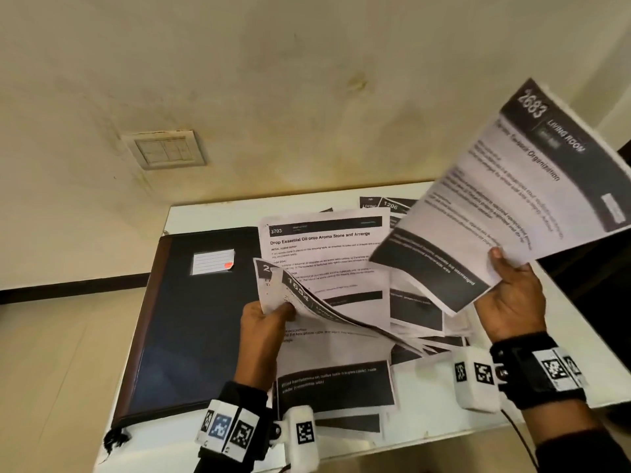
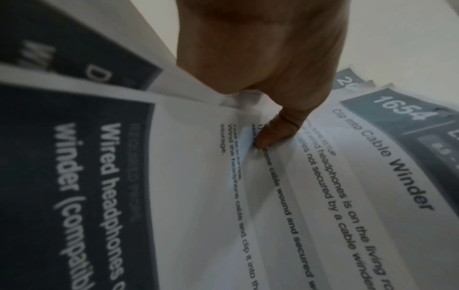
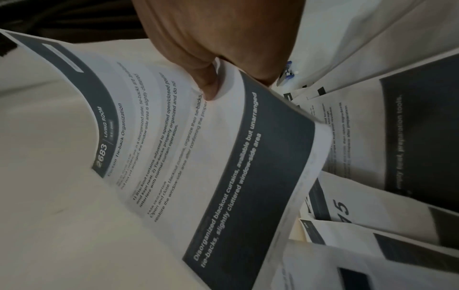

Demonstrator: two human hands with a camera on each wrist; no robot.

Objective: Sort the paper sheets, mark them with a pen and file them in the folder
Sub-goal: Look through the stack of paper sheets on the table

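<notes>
My right hand (image 1: 508,295) pinches sheet 2683 (image 1: 512,206) by its lower edge and holds it raised over the right side of the table; the thumb (image 3: 208,86) lies on its printed face (image 3: 174,157). My left hand (image 1: 266,322) grips the left edge of a small bundle with sheet 1654 (image 1: 300,295) on top, lifted off the pile; its thumb (image 2: 273,133) presses on that sheet (image 2: 347,186). More printed sheets (image 1: 327,247) lie spread over the table's middle. A closed dark folder (image 1: 191,322) lies at the left. No pen is clearly seen.
The white table (image 1: 211,213) stands against a cream wall with a switch plate (image 1: 167,151). The folder carries a small lined label (image 1: 213,261). The table's front edge runs just below my wrists; a dark area lies to the right beyond the table.
</notes>
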